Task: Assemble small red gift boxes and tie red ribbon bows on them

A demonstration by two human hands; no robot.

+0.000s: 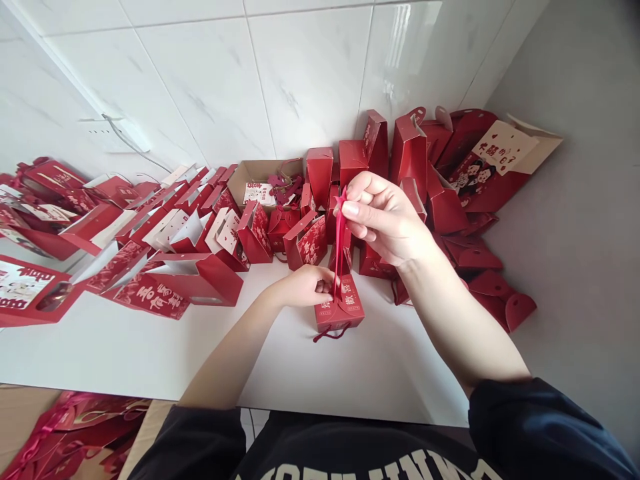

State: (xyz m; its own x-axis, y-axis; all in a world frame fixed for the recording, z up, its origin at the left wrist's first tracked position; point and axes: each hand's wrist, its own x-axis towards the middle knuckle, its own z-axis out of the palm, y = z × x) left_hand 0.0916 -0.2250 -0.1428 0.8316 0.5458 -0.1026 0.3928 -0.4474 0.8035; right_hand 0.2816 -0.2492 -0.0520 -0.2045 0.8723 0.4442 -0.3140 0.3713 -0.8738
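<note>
A small red gift box [343, 310] with gold lettering stands on the white table [150, 353], near its front middle. My left hand [305, 287] is curled against the box's left side, steadying it. My right hand [380, 217] is raised above the box and pinches the top of a red ribbon [340, 247] that runs straight down to the box. A red cord end trails out below the box's front.
Many red folded boxes and paper bags [200, 277] lie in rows across the back of the table against the white tiled wall. An open cardboard box [263, 183] sits among them. More red bags [75, 433] fill a carton at the lower left.
</note>
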